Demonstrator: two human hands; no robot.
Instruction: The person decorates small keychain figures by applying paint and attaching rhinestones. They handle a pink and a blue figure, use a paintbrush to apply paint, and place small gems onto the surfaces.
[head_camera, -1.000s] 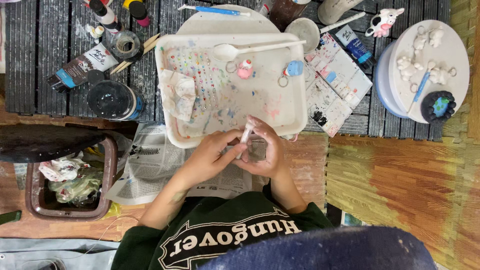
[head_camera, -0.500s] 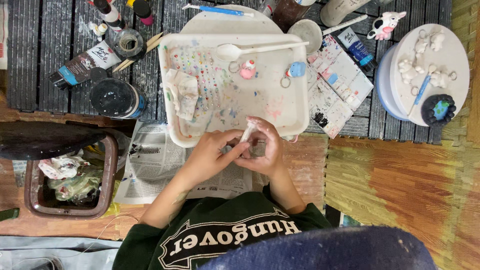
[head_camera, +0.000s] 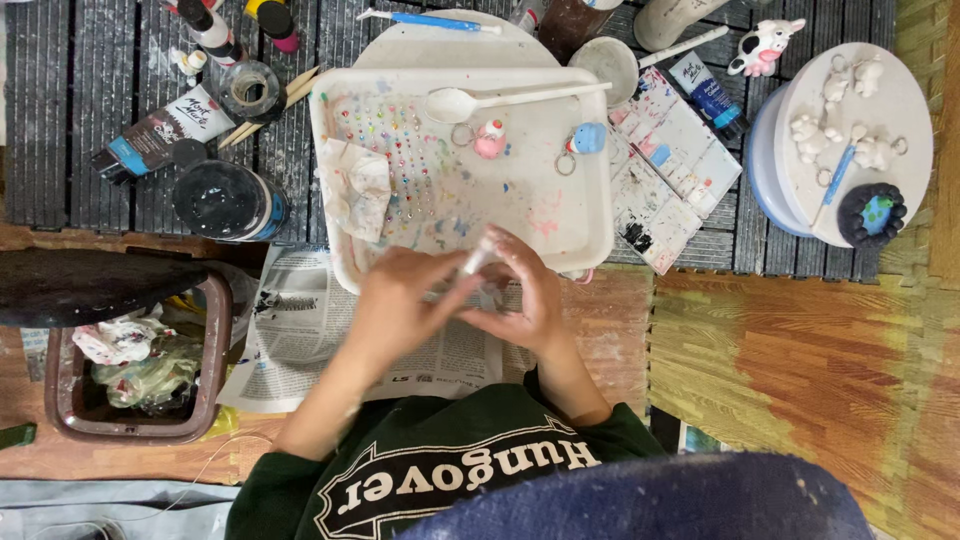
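Note:
My left hand and my right hand meet over the near edge of a white plastic tray. Together they hold a small white object, whose end sticks up between the fingers; its kind is hidden. On the tray lie a white spoon, a pink figurine keychain, a blue figurine keychain, a crumpled stained tissue and many small paint dots. Newspaper is spread under my hands.
A paint palette and blue paint tube lie right of the tray. A round white lid holds white figurines and a brush. At left are a dark water jar, a paint tube and a brown waste bin.
My hands stay together on the small white object, shifting only slightly over the tray's near edge. Nothing on the tray has moved.

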